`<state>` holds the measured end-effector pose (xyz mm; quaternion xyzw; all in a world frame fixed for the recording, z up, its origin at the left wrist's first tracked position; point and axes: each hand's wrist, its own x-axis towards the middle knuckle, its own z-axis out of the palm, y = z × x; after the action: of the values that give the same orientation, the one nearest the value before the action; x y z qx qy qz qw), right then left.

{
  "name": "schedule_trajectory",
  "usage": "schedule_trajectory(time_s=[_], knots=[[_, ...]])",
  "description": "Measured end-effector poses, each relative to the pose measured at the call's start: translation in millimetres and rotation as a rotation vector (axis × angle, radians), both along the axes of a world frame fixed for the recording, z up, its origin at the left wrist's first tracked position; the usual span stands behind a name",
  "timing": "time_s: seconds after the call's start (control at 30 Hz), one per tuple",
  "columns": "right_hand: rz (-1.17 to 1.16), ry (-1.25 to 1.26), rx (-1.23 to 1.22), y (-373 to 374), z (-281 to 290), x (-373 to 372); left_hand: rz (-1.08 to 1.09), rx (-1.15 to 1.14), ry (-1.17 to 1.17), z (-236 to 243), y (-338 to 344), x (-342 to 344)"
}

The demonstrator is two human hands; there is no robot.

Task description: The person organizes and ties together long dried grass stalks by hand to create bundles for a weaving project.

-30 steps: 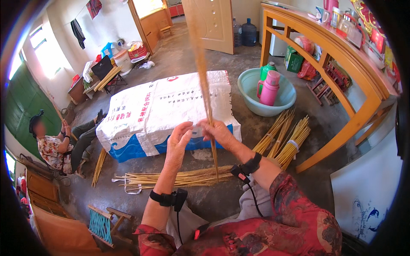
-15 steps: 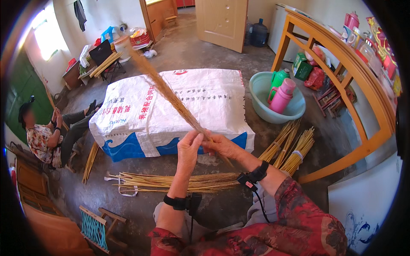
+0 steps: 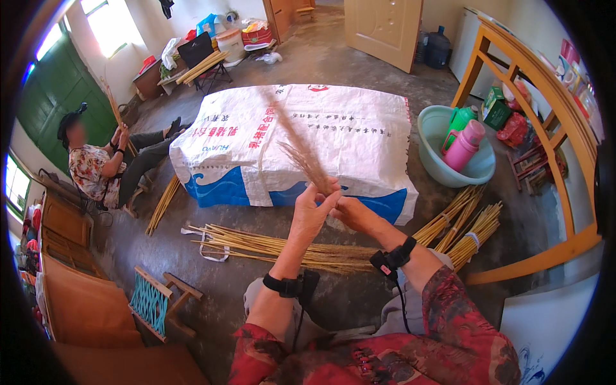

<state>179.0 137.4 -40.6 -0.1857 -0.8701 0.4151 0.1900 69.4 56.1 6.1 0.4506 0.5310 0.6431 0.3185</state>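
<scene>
A feathery tan reed plume slants up and away from my hands over a white woven plastic sheet with a blue wave edge. My left hand pinches the plume near its lower part, thumb and fingers closed. Close beside it, my right hand has its fingers curled around the lower end, partly hidden behind the left fingers. A long bundle of dry yellow reed stalks lies on the floor below my hands. To the right lie more tied stalk bundles.
A pale green basin holds a green and a pink thermos. A wooden frame stands at right. At left sits another person holding stalks. A low stool with blue cord is at lower left.
My view has turned left, so the scene sits further right. The long stalk that stuck out below my right hand no longer shows, and my hands are closer together on the plume.
</scene>
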Motion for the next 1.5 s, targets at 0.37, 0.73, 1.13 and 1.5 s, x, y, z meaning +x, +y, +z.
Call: schedule_trajectory(time_s=[0.37,0.73,1.13,1.5], knots=[[-0.052,-0.008,0.094,-9,24,2,0.095,0.017,-0.057,3,1,-8],[-0.069,0.11,-0.244,-10,34,6,-0.018,0.104,-0.308,14,0,-13],[-0.05,-0.087,-0.021,-6,40,25,0.025,0.224,-0.315,23,-11,-25],[-0.187,-0.01,0.335,1,21,18,-0.119,0.363,-0.143,20,-9,-7]])
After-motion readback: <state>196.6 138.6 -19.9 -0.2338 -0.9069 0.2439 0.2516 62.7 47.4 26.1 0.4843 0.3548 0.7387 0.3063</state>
